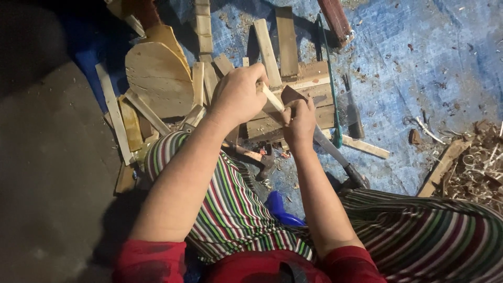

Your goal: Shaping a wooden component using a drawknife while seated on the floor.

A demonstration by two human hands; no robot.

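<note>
Left hand: your left hand is curled into a fist around the upper end of a thin pale wooden stick, fingers pressed together and wrapped over it.
Right hand: your right hand sits just below and right of the left, fingers pinched tight on a dark brown piece that looks like folded sandpaper, laid against the stick; you cannot tell its exact kind.
Stick: it slants from the left fist down toward the right hand, held in the air above the stack of planks, which lies toward the far edge of the blue tarp.
Tarp: it covers the floor to the front and right of you, dotted with wood chips.
Near the planks: a green-framed saw lies along the right side of the stack, and a chisel-like tool lies just beside it.
Long tool: a grey-handled tool runs from under your right hand toward your right knee.
Left side: a rounded pale board and loose slats lie at the tarp's left edge, by the bare dark floor.
Right edge: a heap of wood shavings.
Lap: striped cloth covers your legs beneath both forearms.
</note>
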